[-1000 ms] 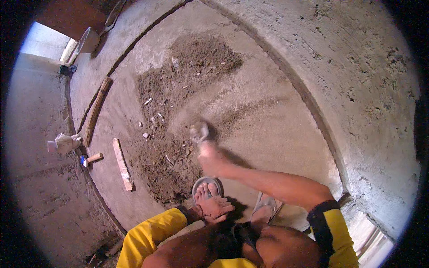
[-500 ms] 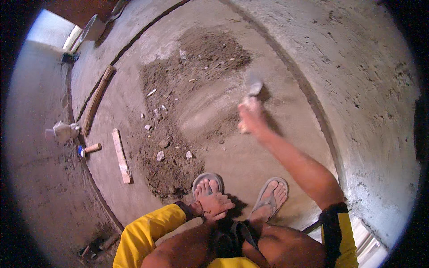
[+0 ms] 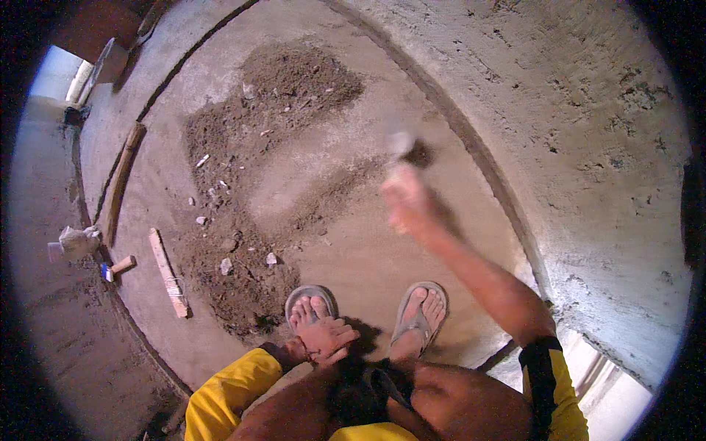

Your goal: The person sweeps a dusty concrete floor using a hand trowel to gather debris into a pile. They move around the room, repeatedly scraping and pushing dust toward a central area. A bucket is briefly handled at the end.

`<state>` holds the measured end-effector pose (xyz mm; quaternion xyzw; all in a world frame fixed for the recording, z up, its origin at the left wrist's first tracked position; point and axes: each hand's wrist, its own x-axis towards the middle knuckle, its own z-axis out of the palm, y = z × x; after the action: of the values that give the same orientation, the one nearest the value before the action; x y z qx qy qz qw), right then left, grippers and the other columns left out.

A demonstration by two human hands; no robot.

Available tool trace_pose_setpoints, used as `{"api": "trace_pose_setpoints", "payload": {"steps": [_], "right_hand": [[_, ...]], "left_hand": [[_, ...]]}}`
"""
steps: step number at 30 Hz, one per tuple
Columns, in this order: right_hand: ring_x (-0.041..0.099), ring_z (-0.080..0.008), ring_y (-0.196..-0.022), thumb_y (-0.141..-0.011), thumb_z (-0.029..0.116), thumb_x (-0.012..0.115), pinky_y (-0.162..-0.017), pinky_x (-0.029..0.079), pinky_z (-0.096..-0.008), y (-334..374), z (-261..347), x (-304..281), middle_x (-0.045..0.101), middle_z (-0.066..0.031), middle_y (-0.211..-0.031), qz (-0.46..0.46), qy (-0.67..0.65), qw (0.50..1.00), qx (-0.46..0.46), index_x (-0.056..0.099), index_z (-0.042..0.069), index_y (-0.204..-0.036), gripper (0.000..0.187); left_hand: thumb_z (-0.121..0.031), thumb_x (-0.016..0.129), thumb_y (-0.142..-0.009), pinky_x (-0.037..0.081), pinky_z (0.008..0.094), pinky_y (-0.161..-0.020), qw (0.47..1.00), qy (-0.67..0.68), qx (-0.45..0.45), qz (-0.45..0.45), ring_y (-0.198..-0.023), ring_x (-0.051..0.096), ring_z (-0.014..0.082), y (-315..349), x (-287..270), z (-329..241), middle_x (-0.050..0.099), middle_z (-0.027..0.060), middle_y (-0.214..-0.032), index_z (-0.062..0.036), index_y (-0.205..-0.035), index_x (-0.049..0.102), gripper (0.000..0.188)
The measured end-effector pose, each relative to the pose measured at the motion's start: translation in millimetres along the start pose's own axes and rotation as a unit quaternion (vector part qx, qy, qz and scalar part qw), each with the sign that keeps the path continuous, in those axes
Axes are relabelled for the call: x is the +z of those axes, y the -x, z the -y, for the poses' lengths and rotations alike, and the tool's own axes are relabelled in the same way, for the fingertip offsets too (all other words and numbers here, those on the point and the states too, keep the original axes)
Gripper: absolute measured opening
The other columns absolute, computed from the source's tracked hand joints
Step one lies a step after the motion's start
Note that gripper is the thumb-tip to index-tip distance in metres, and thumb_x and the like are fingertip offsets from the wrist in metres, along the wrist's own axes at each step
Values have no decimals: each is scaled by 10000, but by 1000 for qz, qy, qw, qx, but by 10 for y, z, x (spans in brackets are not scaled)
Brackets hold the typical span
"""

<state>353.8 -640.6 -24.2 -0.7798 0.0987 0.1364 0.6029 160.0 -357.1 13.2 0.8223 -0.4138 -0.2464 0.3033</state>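
Note:
My right hand (image 3: 408,202), smeared by motion, is closed round the handle of a trowel (image 3: 401,145). Its blurred grey blade is just above the floor, right of the loose mortar debris (image 3: 287,77). My left hand (image 3: 328,338) hangs in front of my left foot, its fingers loosely out and nothing in them. Both feet wear grey flip-flops; the right flip-flop (image 3: 412,323) stands on the smooth floor, the left one (image 3: 327,300) beside the debris.
A wooden board (image 3: 168,272), a longer wooden stick (image 3: 123,180), a blue-and-wood brush (image 3: 118,269) and a white bag (image 3: 77,242) lie at the left. A bucket (image 3: 112,62) stands far left. A rough plastered wall (image 3: 559,132) rises on the right.
The view has shifted, so the floor and debris appear further left. My right hand stays extended with the trowel, which has moved slightly over the floor. My left hand keeps its place by the foot.

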Motion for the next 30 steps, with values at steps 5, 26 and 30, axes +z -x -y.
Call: {"api": "trace_pose_setpoints", "payload": {"steps": [5, 26, 30], "right_hand": [[478, -74, -544, -960, 423, 581, -447, 449, -236, 209, -55, -1222, 500, 25, -810, -82, -52, 982, 159, 484, 141, -1335, 479], [516, -103, -519, -975, 363, 556, -406, 465, -274, -256, 412, 77, 511, -22, -808, 47, -68, 994, 68, 499, 144, -1149, 286], [523, -102, -513, -962, 416, 575, -407, 471, -257, -197, 326, -149, 510, -16, -802, 4, -125, 979, 164, 472, 175, -1264, 400]], "left_hand": [[-443, 522, -815, 371, 649, -912, 995, -31, 21, 95, -994, 590, 335, -121, -241, -24, 601, 97, -1066, -129, -1223, 555, 516], [-467, 532, -850, 281, 658, -1022, 994, 21, 5, 106, -1184, 392, 389, 85, 164, 148, 487, 128, -1260, -142, -1336, 496, 585], [-525, 545, -843, 184, 656, -1086, 998, -61, 18, -2, -1328, 202, 438, 100, 167, 148, 387, 163, -1407, -148, -1400, 461, 678]]}}
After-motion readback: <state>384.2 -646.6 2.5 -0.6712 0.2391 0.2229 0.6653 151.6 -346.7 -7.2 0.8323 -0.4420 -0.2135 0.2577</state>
